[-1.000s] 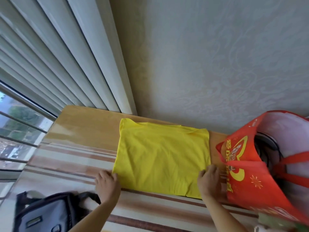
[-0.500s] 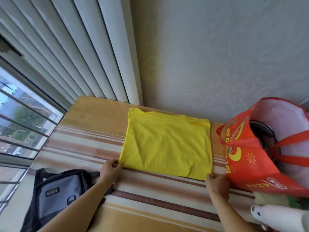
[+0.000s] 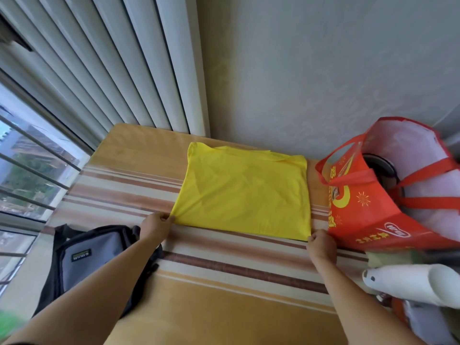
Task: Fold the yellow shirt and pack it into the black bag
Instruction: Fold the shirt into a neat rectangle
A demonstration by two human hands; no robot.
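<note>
The yellow shirt [image 3: 245,191] lies flat on the striped table [image 3: 224,282], folded into a rough rectangle. My left hand [image 3: 154,226] pinches its near left corner. My right hand [image 3: 321,244] pinches its near right corner. The black bag [image 3: 89,260], black with a grey front panel, sits at the table's left edge, partly under my left forearm.
A red tote bag [image 3: 373,207] stands open just right of the shirt, touching my right hand's side. A white object [image 3: 408,285] lies at the near right. The wall runs close behind the shirt; window blinds [image 3: 99,70] are to the left.
Both hands slid from the shirt's near edge to its two near corners and closed on them. The view pulled back, showing more of the table and black bag.
</note>
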